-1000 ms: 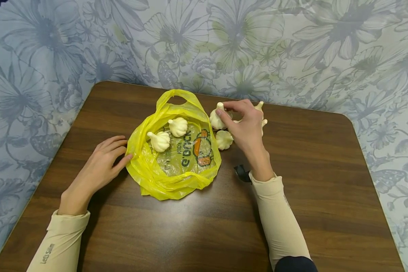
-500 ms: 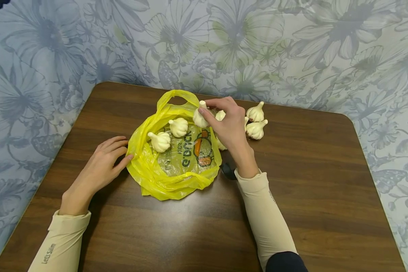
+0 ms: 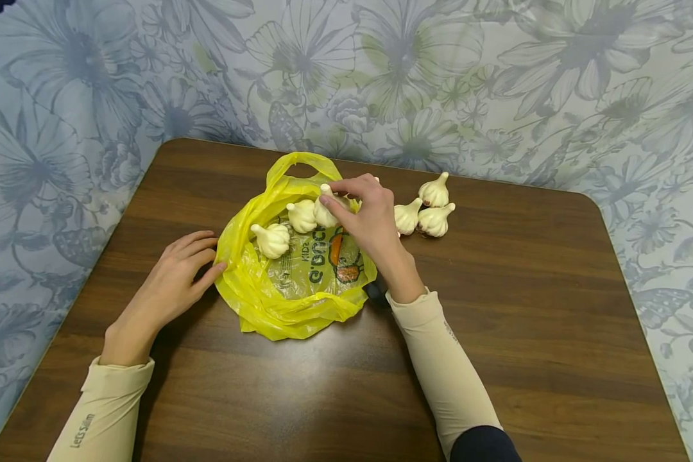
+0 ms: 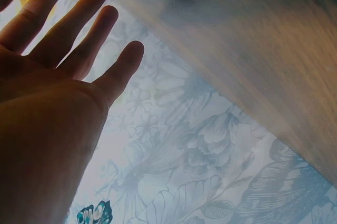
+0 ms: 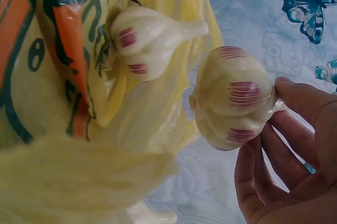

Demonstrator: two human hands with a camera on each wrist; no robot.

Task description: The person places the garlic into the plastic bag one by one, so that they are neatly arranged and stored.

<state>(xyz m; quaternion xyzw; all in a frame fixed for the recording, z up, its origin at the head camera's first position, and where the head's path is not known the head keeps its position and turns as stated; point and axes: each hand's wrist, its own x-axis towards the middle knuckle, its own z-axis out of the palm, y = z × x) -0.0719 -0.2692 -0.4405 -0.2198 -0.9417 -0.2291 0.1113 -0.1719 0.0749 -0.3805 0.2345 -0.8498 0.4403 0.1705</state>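
Note:
A yellow plastic bag (image 3: pixel 300 321) lies spread on the table, its mouth facing up. Two garlic bulbs sit inside it, one left (image 3: pixel 274 242) and one farther back (image 3: pixel 300 217). Over the bag's back right part, my right hand (image 3: pixel 372 224) pinches another garlic bulb (image 3: pixel 325 213) between thumb and fingers near its stem. In the right wrist view that bulb (image 5: pixel 234 98) shows purple streaks and hangs apart from a bulb (image 5: pixel 147 42) in the bag. My left hand (image 3: pixel 170 279) rests with extended fingers at the bag's left edge, thumb touching the plastic.
Right of the bag, several more garlic bulbs lie on the brown wooden table (image 3: pixel 525 289), including one nearest (image 3: pixel 407 217) and two beyond (image 3: pixel 435 190); others are partly hidden by my right hand. A flower-patterned wall (image 3: pixel 404 77) stands behind the table.
My right hand has carried the pinched garlic bulb leftward from the group at the right to over the bag. The left hand and bag have hardly moved.

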